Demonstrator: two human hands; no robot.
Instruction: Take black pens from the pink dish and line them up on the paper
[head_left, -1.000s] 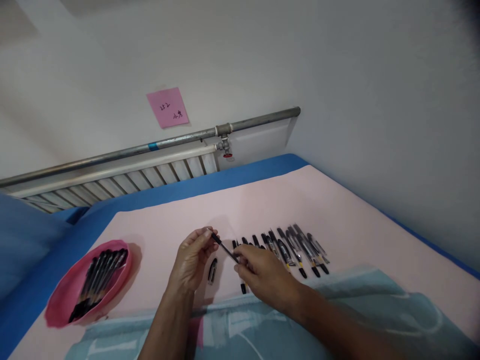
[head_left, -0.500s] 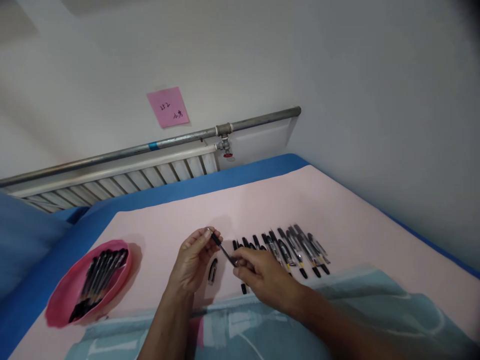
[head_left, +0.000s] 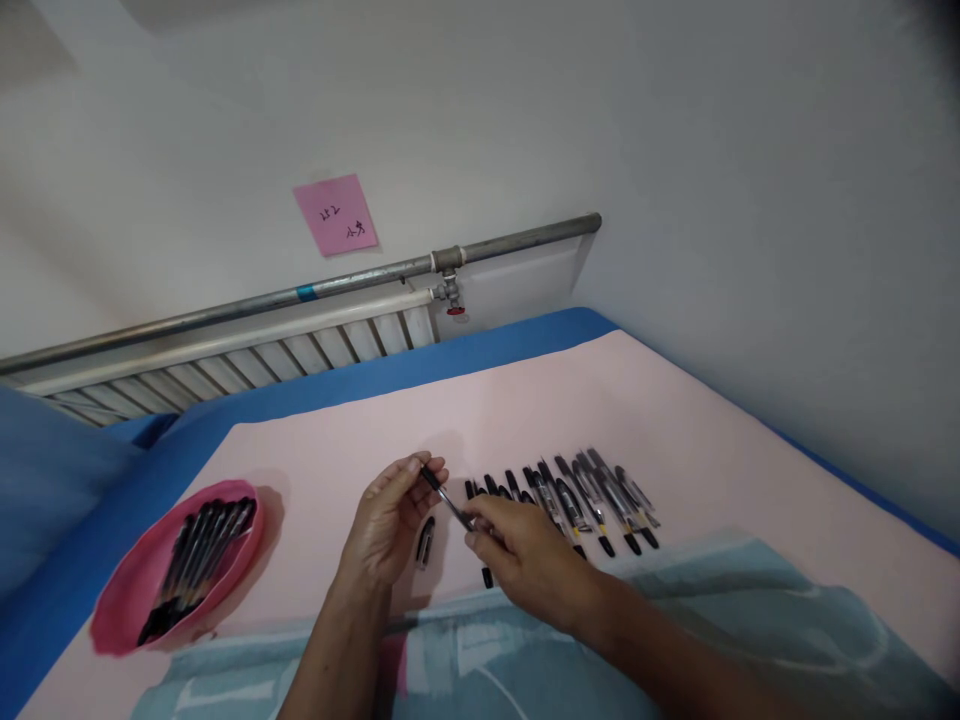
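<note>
L hand (head_left: 390, 525) fingers (head_left: 420, 475) pinched the upper end of a thin black pen (head_left: 446, 495). R hand (head_left: 529, 560) fingers (head_left: 480, 520) were closed on its lower end. The pen ran slanted, approx 10 to 4 o'clock, btwn both hands, just above the pink sheet (head_left: 600, 400). A loose black cap (head_left: 425, 542) lay on the sheet at 6 o'clock of the pen. At 2 o'clock of the R hand, a row of pens (head_left: 592, 500) lay side by side. Well apart at 9 o'clock, a pink bowl (head_left: 124, 600) held more pens (head_left: 199, 550). A teal blanket (head_left: 750, 610) covered the near edge.
</note>
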